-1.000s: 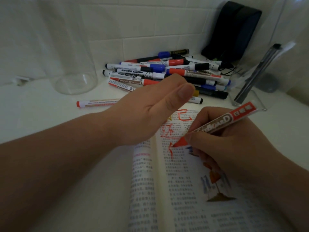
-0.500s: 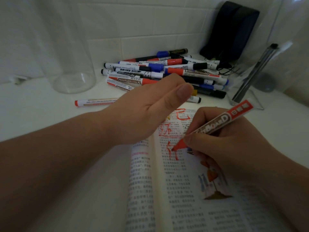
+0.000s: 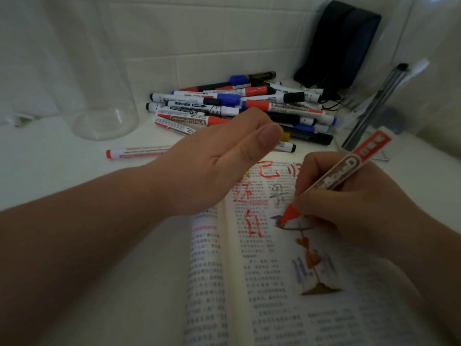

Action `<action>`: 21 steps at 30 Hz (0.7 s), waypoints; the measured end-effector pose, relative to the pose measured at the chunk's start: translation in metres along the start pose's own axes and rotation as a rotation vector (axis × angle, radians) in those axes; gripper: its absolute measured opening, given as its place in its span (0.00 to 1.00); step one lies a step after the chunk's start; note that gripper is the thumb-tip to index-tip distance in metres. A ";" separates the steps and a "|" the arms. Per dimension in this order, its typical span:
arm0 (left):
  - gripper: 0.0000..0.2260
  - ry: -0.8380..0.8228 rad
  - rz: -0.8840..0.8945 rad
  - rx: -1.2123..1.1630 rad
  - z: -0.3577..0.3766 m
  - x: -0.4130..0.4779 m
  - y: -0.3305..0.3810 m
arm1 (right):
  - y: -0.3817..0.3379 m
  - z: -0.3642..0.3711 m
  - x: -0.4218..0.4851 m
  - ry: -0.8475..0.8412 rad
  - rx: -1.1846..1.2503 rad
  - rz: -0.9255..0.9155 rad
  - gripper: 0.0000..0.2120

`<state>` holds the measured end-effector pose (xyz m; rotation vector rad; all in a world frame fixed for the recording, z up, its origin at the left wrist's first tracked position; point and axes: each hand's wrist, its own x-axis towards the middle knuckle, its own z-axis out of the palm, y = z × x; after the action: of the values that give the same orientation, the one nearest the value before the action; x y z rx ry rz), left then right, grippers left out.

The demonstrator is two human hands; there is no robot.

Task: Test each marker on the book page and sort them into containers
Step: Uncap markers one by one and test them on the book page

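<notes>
Testing underway: right grip (image 3: 361,211) clamps red marker (image 3: 344,171), tip on book page (image 3: 287,283); left grip (image 3: 212,171), fingers relaxed, apparently steadies page.

Marker heap (image 3: 224,104) behind open book (image 3: 274,283)

2 bare forearms extended forward, left hand (image 3: 219,168) flat (thumb alongside), right hand (image 3: 354,211) fingers (image 3: 314,168) pinching a red marker (image 3: 349,171)

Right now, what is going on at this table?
A person is testing markers. The right hand grips an uncapped red whiteboard marker, its tip on the right page of the open printed book, beside red characters written there. The left hand rests open on the book's upper left part. A pile of capped markers lies behind, beside a clear glass jar.
</notes>
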<state>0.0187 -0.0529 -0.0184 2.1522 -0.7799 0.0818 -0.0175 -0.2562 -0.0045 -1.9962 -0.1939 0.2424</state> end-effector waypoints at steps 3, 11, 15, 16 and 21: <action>0.25 -0.011 -0.010 -0.012 -0.001 0.000 0.000 | 0.004 -0.010 0.002 0.006 0.049 -0.031 0.06; 0.26 0.002 -0.014 -0.016 0.001 -0.001 -0.003 | 0.009 -0.006 0.002 -0.050 -0.030 -0.051 0.05; 0.25 0.069 -0.047 -0.055 0.005 -0.002 -0.008 | 0.006 -0.006 0.002 -0.007 -0.089 -0.013 0.05; 0.24 0.066 -0.047 -0.054 0.006 -0.002 -0.009 | 0.006 -0.007 0.003 0.011 -0.094 -0.007 0.06; 0.23 0.055 -0.051 -0.055 0.005 -0.001 -0.012 | 0.005 -0.007 0.003 0.040 -0.079 0.018 0.08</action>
<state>0.0236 -0.0504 -0.0305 2.1078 -0.6883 0.0915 -0.0123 -0.2637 -0.0066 -2.0801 -0.1624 0.2085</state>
